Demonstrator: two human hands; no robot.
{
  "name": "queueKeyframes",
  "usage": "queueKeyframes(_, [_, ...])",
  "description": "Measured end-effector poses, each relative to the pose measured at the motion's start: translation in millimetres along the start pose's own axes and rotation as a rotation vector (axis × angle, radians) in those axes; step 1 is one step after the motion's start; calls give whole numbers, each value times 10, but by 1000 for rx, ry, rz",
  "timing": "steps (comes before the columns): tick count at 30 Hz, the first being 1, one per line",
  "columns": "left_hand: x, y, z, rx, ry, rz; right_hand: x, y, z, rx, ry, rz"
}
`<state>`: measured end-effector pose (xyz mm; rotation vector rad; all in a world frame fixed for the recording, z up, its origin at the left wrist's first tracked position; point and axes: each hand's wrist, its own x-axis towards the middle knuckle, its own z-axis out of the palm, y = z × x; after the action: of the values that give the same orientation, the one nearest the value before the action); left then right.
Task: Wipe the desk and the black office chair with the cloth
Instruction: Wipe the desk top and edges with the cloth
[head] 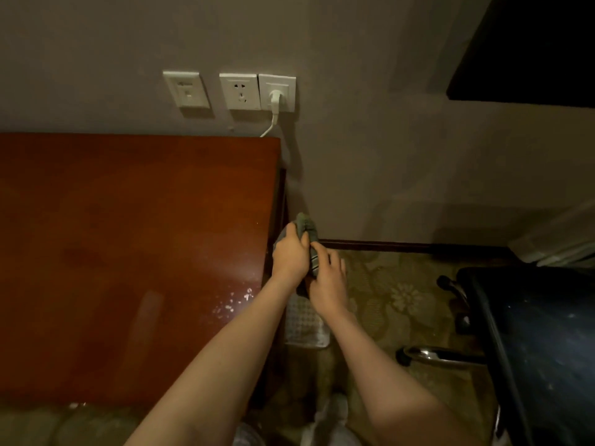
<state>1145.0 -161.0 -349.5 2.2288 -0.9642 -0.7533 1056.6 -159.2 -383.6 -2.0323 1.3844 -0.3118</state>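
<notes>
The reddish-brown wooden desk [128,252] fills the left half of the view, with white crumbs [233,300] near its right front edge. Just past the desk's right edge, both hands hold a grey-green cloth [307,228] in the air. My left hand [289,252] grips its upper part, and my right hand [326,278] holds its lower part from the right. The black office chair [541,342] stands at the lower right, its seat dusty, apart from both hands.
White wall sockets [240,91] sit above the desk, one with a white plug and cable [273,106]. A white patterned mat [304,320] lies on the floral carpet [402,297] below my hands. The chair's chrome base and castors [431,354] stand on the carpet. A dark panel [531,46] hangs top right.
</notes>
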Motion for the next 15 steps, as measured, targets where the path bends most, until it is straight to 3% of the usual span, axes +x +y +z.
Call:
queueKeyframes(8, [-573, -70, 187, -69, 72, -115, -332, 274, -20, 46, -102, -37])
queueKeyframes(15, [-996, -287, 134, -79, 65, -140, -726, 294, 165, 65, -68, -48])
